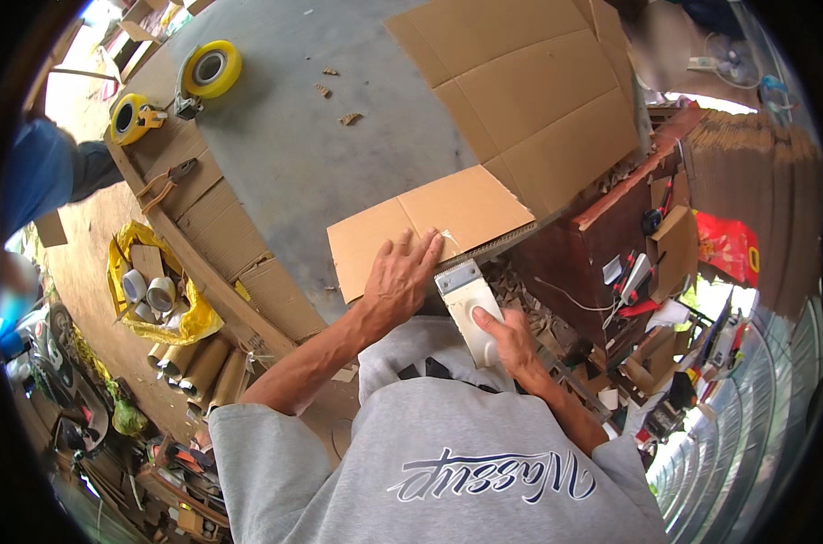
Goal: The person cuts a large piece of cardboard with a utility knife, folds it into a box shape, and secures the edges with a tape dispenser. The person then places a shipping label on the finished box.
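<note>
My left hand (399,279) lies flat with its fingers stretched out on a small creased sheet of brown cardboard (470,207), pressing near its front edge. In my right hand (515,346) is a white hand-held tool (469,308) with a wide grey metal head; its exact kind I cannot make out. The thumb rests on top of its body. That metal head sits right at the front edge of the cardboard, just right of my left fingers; whether it touches is unclear. The sheet lies along the near edge of the grey tabletop (280,136).
A larger creased cardboard sheet (529,91) covers the table's right side. Yellow tape dispensers (210,69) and pliers (167,184) lie at the left. A yellow bag (171,328) holds tape rolls beside cardboard tubes (198,364). A person in blue (40,172) stands far left.
</note>
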The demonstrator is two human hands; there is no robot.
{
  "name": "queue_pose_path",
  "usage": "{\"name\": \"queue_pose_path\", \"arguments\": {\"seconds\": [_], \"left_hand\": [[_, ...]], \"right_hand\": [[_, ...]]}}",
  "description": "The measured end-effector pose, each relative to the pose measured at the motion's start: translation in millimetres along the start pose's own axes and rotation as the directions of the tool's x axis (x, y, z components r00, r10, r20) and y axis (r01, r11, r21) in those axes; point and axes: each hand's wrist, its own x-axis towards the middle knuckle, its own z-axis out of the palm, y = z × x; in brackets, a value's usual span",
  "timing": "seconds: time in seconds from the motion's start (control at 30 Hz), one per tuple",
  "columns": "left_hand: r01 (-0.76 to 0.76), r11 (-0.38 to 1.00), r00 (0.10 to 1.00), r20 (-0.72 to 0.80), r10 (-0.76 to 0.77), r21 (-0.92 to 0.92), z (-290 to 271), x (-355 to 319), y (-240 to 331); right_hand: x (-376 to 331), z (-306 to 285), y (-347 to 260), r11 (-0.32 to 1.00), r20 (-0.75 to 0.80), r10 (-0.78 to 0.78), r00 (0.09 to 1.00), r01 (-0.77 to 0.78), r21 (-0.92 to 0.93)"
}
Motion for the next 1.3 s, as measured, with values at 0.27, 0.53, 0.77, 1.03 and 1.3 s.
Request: {"name": "queue_pose_path", "arguments": {"seconds": [0.27, 0.53, 0.77, 1.03, 1.3], "left_hand": [[-0.047, 0.998, 0.999, 0.018, 0.047, -0.034, -2.4, 0.4, -1.3], [-0.102, 0.994, 0.994, 0.039, 0.104, -0.042, -8.3, 18.4, 1.3], [-0.085, 0.994, 0.996, 0.017, 0.084, 0.061, 9.8, 24.5, 7.0], [-0.146, 0.988, 0.987, -0.06, 0.149, 0.039, 11.3, 26.7, 5.2], [-0.139, 0.99, 0.99, 0.002, 0.139, 0.018, 14.7, 24.5, 3.3]], "right_hand": [[-12.9, 3.5, 5.5, 0.999, -0.017, -0.049, 0.999, 0.049, 0.015], [-13.4, 7.4, 11.1, 0.995, -0.017, -0.073, 0.997, 0.074, 0.067], [-8.8, 14.9, 27.9, 0.991, -0.039, -0.085, 0.996, 0.089, 0.101], [-31.7, 13.2, 29.8, 0.988, -0.06, -0.13, 0.99, 0.135, 0.071], [-30.4, 9.1, 67.4, 0.984, -0.089, -0.157, 0.984, 0.164, 0.069]]}}
